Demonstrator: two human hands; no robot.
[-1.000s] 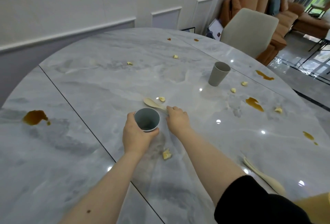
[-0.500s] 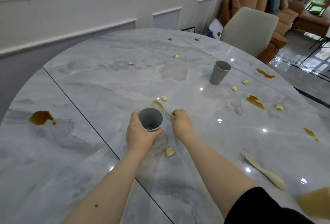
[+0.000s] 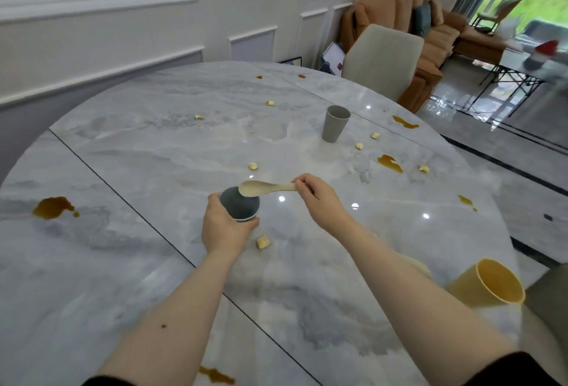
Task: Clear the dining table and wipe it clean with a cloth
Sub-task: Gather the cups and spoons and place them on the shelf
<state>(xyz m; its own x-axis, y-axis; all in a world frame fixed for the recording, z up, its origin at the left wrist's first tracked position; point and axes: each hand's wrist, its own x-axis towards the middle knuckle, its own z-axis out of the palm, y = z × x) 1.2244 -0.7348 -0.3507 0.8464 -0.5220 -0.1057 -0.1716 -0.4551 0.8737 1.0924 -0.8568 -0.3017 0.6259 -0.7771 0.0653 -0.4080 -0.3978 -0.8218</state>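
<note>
My left hand (image 3: 222,228) grips a blue-grey cup (image 3: 240,204) standing on the marble dining table (image 3: 129,170). My right hand (image 3: 319,201) pinches the handle of a cream spoon (image 3: 261,187), holding it level with its bowl over the cup's mouth. A grey cup (image 3: 335,123) stands upright further back. At the right near edge a yellow cup (image 3: 488,285) lies on its side. Brown spills (image 3: 53,207) and several pale food crumbs (image 3: 263,242) dot the tabletop. No cloth is in view.
A beige chair (image 3: 381,61) stands at the table's far right side, with an orange sofa (image 3: 430,28) behind it. A panelled wall runs along the left and back. Another chair's corner (image 3: 550,302) shows at the right edge.
My right hand has lifted the spoon off the table and brought its bowl over the blue-grey cup. The left hand stays on the cup. The camera has tilted, revealing the yellow cup.
</note>
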